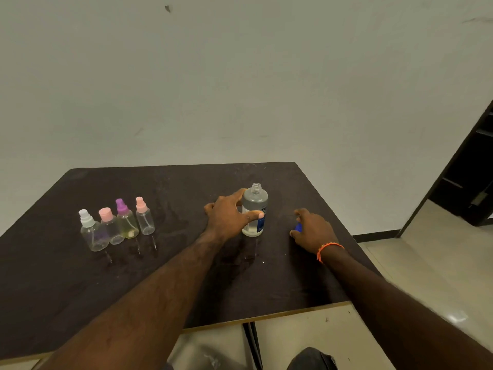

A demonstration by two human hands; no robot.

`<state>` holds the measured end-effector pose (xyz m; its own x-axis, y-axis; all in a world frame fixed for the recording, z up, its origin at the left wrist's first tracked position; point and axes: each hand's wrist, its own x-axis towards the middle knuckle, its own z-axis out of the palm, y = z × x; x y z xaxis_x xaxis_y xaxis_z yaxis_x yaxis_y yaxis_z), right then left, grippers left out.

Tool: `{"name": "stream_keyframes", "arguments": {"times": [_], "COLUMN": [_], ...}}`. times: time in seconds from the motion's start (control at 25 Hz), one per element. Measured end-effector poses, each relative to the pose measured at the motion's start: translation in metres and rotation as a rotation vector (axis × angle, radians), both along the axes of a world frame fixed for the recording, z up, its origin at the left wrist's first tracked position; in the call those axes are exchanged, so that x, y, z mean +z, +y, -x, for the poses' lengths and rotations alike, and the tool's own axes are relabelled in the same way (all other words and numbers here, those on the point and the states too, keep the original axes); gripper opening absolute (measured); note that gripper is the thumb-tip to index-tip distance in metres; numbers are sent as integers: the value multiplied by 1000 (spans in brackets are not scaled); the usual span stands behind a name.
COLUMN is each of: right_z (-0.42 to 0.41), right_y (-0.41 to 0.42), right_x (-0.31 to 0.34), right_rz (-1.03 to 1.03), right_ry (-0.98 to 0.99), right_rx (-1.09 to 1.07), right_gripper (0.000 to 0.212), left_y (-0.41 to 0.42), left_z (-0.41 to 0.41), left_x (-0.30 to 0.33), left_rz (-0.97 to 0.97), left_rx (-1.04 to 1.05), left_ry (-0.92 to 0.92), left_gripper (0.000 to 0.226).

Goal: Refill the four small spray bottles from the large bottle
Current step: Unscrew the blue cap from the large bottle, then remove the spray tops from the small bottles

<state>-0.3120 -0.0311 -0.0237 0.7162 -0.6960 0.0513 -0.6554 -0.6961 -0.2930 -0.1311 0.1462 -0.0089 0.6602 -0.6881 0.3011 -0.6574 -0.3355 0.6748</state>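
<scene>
The large clear bottle (255,206) stands upright on the dark table (186,276), its neck uncapped, with a blue label low on its side. My left hand (229,216) grips its body, thumb across the front. To its right my right hand (313,229) holds a small blue cap (298,227) down at the table top. Several small spray bottles stand in a row at the left: one with a white top (92,232), one with a pink cap (110,227), one with a purple top (125,220) and one with a peach top (144,217).
A pale wall rises behind the table. The table's front edge (266,317) runs close to me, its right edge beside tiled floor (426,276). A dark doorway (469,182) opens at the far right. An orange band (326,249) circles my right wrist.
</scene>
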Motion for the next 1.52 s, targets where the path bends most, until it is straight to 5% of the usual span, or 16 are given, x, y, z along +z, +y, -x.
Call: {"name": "stream_keyframes", "arguments": {"times": [0.48,0.72,0.92,1.16,1.28,1.52], "right_z": [-38,-32,-38,-104,-148,-212], "right_y": [27,42,83,157,185,224], "right_x": [15,19,13,10,18,28], "right_rz": [125,240,309,91,-35,-253], "right_ry": [-20,-210,-205,-303,-315,-218], "right_rx": [148,200,394,527,565,544], "right_gripper": [57,49,34,41,50,87], "left_y": [-25,-3,79,185,217,247], "left_z": [-14,-19,-33,-48,-62,-78], "left_x": [5,14,13,-6,-4,-11], "left_rz": [-88,-108,-122,-117,-147,-226], "left_rx": [-5,83,123,51,112,138], "left_ry": [84,137,8,-391,-522,-466], "left_gripper": [70,126,92,61,60,63]}}
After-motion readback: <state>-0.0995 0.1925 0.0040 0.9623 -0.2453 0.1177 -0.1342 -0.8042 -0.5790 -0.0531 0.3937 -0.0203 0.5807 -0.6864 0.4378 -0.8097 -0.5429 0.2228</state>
